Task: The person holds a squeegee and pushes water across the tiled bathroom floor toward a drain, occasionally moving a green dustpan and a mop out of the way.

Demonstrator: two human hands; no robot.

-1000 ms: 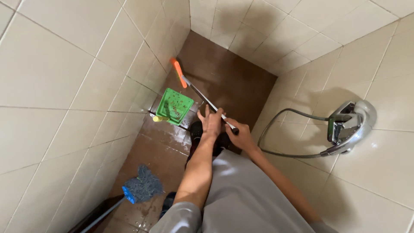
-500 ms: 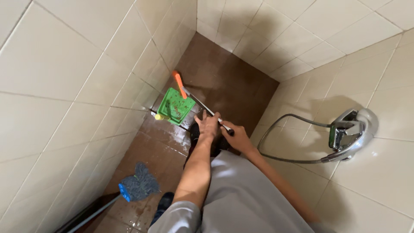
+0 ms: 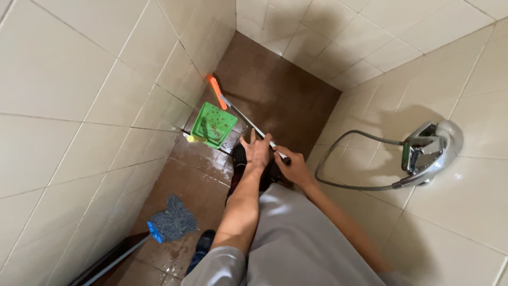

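Both my hands grip a thin metal pole (image 3: 248,123) that slants down to the brown tiled floor. My left hand (image 3: 257,149) is wrapped around it higher up the floor side, and my right hand (image 3: 292,165) holds its near end. The pole ends in an orange squeegee blade (image 3: 217,91) lying on the wet floor by the left wall. Just beside the blade sits a green dustpan (image 3: 212,124) with brown specks in it and a yellow handle (image 3: 193,139).
A mop with a grey-blue head (image 3: 172,224) leans at the lower left. A chrome shower mixer (image 3: 429,150) with a looping hose (image 3: 344,153) is fixed to the right wall. Cream tiled walls close in on three sides of the narrow floor (image 3: 275,90).
The orange blade was drawn in beside the dustpan half a second ago and now lies farther out along the left wall. My hands have stayed on the pole.
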